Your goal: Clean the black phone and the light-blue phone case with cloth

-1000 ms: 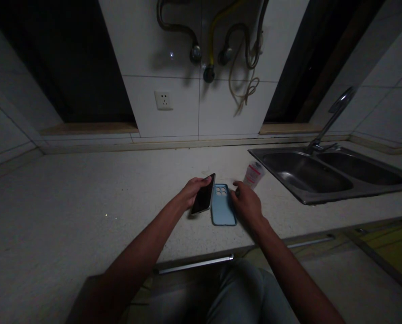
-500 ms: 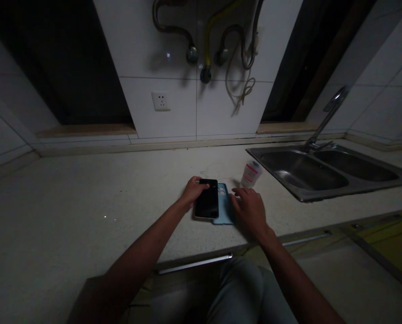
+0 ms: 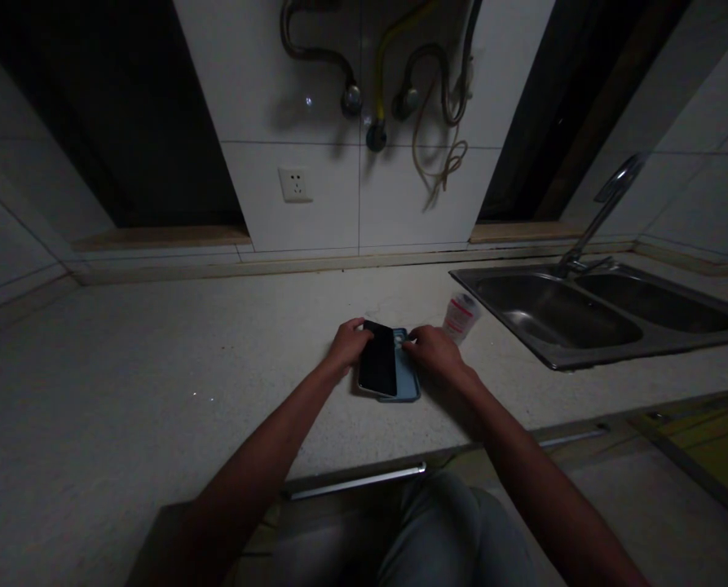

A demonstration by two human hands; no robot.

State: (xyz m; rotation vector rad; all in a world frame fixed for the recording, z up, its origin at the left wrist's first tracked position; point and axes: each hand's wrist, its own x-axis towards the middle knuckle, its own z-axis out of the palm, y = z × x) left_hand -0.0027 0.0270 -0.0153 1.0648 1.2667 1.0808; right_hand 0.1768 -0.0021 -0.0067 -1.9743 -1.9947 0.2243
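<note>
A black smartphone [image 3: 377,361], dark screen up, is tilted with its left side raised. My left hand [image 3: 346,346] grips its upper left edge, the thumb lying over the screen. Partly beneath the phone lies a light blue phone case [image 3: 408,381], its camera cutout showing near the top. My right hand [image 3: 432,346] has its fingers closed at the case's upper right edge; the fingertips are dim and partly hidden. Just behind that hand stands a clear plastic cup [image 3: 461,314] with pink markings.
The pale countertop [image 3: 247,350] carries everything. To the right is a double-basin steel sink [image 3: 547,355] with a tap [image 3: 605,208]. A wall socket [image 3: 295,186] and hanging hoses [image 3: 449,98] are at the back. A drawer handle [image 3: 357,483] runs below the counter's front edge.
My right hand has moved up and left onto the case's upper right edge, its fingers closing there. The phone has tilted, its left side lifting in my left hand.
</note>
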